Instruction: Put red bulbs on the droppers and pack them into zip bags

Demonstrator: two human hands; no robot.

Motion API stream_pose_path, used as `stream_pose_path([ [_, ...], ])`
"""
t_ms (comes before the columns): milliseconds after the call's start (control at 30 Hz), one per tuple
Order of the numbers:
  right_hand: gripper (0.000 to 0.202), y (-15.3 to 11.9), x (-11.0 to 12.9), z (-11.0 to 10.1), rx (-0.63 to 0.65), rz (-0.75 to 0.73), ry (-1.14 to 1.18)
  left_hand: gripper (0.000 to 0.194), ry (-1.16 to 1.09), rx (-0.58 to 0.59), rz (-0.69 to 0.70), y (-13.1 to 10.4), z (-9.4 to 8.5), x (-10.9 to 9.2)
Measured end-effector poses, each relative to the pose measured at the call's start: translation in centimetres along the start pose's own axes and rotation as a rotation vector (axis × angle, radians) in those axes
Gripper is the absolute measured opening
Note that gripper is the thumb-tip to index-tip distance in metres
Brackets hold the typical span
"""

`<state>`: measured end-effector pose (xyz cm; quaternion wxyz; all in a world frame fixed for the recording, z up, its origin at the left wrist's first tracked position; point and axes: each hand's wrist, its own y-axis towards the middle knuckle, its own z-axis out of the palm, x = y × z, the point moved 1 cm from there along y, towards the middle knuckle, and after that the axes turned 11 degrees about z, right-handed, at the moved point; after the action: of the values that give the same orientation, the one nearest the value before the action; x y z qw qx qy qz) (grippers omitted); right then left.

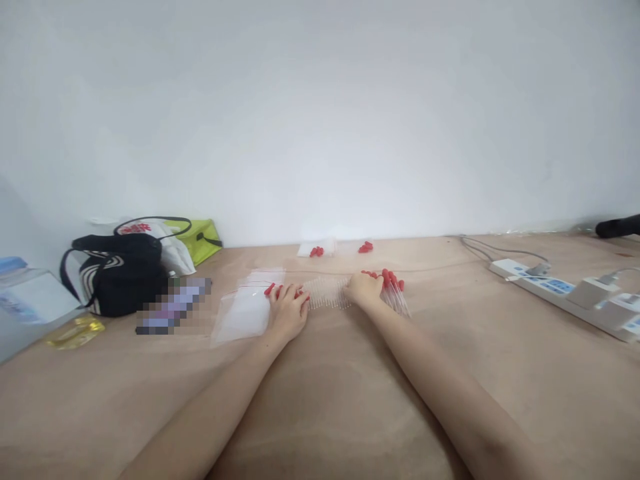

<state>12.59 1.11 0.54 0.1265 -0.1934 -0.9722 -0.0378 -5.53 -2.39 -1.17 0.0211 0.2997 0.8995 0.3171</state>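
Note:
A row of thin clear sticks or tubes (327,293) lies side by side on the wooden table between my two hands. My left hand (290,310) rests at the row's left end, its fingers bent over small red pieces (270,289); whether it grips any is unclear. At the right end, my right hand (364,289) has its fingers bent together and hidden from view. Just right of it, several clear sticks with red ends (393,280) lie in a bunch. Clear plastic bags (247,307) lie flat left of my left hand.
Two small bags with red pieces (317,251) (366,247) lie near the wall. At the left are a black bag (120,273), a green bag (203,240), a plastic container (30,300) and yellow tape (77,332). A power strip (560,291) with plugs lies right.

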Motion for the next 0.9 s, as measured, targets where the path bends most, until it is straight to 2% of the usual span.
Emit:
stream_pose_path([
  [267,0.025,-0.1,-0.1,0.3,-0.003,-0.005,0.026,0.015,-0.027,-0.027,0.023,0.1,0.3,0.1],
  [367,0.026,-0.4,0.1,0.0,-0.019,-0.023,0.041,0.012,-0.074,-0.111,0.006,0.1,0.0,0.1],
  [467,0.027,-1.1,-0.3,-0.6,-0.055,-0.050,0.061,0.012,-0.218,-0.215,0.018,0.0,-0.5,-0.3],
  [533,0.028,-1.8,-1.4,-0.9,-0.132,-0.113,0.128,0.014,-0.368,-0.222,0.042,-0.3,-0.8,-0.9],
  [633,0.024,-3.1,-4.6,-0.8,-0.259,-0.307,0.313,0.015,-0.571,-0.166,0.058,-0.6,-1.1,-2.3],
  [733,0.023,-4.2,-8.5,0.1,-0.252,-0.517,0.476,0.016,-0.714,-0.109,0.076,-0.7,-1.4,-3.6],
  [833,0.028,-4.6,-11.3,0.6,-0.296,-0.571,0.531,0.012,-0.804,-0.045,0.070,-0.6,-1.6,-4.6],
  [900,0.031,-4.8,-11.9,0.6,-0.325,-0.561,0.513,0.012,-0.845,-0.026,0.051,-0.6,-1.5,-4.9],
])
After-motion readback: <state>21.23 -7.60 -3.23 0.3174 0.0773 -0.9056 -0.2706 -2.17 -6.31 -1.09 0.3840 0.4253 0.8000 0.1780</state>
